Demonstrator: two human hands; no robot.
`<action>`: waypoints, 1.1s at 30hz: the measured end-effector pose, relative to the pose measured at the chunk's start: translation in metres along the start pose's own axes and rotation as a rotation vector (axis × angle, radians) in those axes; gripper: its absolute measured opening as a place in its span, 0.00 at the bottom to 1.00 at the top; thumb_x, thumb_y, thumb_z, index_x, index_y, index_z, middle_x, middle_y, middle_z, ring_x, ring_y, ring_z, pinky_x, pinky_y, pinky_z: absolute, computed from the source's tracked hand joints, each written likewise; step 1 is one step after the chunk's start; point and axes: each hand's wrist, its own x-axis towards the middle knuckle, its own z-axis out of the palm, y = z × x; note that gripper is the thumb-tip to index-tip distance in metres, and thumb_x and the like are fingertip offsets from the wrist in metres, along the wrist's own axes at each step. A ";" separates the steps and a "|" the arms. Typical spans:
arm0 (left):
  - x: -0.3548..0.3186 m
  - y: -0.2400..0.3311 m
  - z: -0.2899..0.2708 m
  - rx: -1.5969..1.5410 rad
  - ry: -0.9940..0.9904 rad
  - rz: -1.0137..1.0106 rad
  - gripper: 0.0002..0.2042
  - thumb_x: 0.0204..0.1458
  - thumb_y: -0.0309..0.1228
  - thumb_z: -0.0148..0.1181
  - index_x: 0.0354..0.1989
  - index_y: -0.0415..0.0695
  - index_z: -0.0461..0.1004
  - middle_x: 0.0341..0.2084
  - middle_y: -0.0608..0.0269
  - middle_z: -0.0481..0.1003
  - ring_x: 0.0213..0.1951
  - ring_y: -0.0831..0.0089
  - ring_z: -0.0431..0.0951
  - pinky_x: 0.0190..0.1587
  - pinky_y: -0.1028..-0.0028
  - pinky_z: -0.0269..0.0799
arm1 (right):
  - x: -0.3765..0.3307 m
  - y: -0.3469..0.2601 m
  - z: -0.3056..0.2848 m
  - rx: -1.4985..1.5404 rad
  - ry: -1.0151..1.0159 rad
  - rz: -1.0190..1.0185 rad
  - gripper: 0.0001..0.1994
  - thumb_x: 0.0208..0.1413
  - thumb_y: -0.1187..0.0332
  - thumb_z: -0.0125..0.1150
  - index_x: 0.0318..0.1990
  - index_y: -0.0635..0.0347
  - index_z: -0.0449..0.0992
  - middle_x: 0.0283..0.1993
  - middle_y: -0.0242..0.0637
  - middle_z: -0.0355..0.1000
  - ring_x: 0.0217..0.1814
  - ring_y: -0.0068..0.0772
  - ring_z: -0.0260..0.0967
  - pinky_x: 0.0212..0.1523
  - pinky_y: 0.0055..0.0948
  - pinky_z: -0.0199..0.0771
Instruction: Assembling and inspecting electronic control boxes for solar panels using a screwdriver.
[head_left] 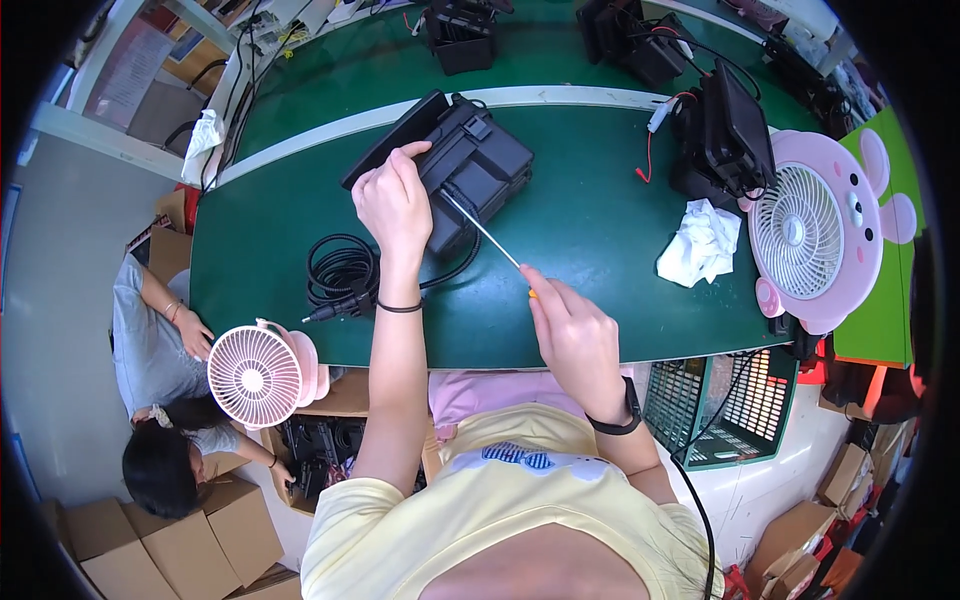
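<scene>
A black plastic device (485, 155) with a boxy body and a flat raised panel (395, 140) lies tilted on the green table. My left hand (395, 205) is closed at the panel's near side, fingers curled against the device. In my right hand (578, 335) is a screwdriver (490, 238); its thin metal shaft reaches up-left, and a bit of orange handle shows by my fingers. The tip meets the device near the cable entry. A coiled black cable (342, 275) with a plug end lies left of my left forearm, joined to the device.
Crumpled white tissue (700, 243), another black device (730, 135) and a pink fan (815, 230) stand at right. A small pink fan (255, 375) is at the front left edge. Beyond it, a person (165, 450) reaches into a box. A green crate (720, 410) sits below the table.
</scene>
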 end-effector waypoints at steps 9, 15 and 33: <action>-0.002 -0.001 -0.001 -0.010 0.003 0.016 0.22 0.67 0.33 0.38 0.38 0.50 0.85 0.23 0.55 0.80 0.34 0.58 0.80 0.53 0.63 0.65 | -0.011 0.004 0.020 -0.165 0.142 -0.073 0.20 0.53 0.74 0.65 0.55 0.53 0.78 0.42 0.37 0.77 0.28 0.34 0.72 0.29 0.31 0.76; -0.003 -0.001 0.000 -0.017 -0.014 0.030 0.21 0.67 0.33 0.38 0.38 0.50 0.85 0.29 0.57 0.82 0.36 0.58 0.80 0.54 0.64 0.64 | -0.016 0.003 0.024 -0.288 0.198 -0.112 0.26 0.45 0.76 0.61 0.56 0.52 0.77 0.46 0.33 0.75 0.33 0.27 0.71 0.30 0.26 0.74; -0.009 0.006 -0.003 -0.066 0.009 0.101 0.20 0.66 0.31 0.38 0.40 0.51 0.84 0.35 0.61 0.83 0.38 0.61 0.81 0.55 0.64 0.66 | -0.019 0.030 0.004 1.194 -0.418 0.561 0.20 0.67 0.68 0.54 0.66 0.55 0.69 0.35 0.30 0.77 0.23 0.15 0.62 0.27 0.19 0.68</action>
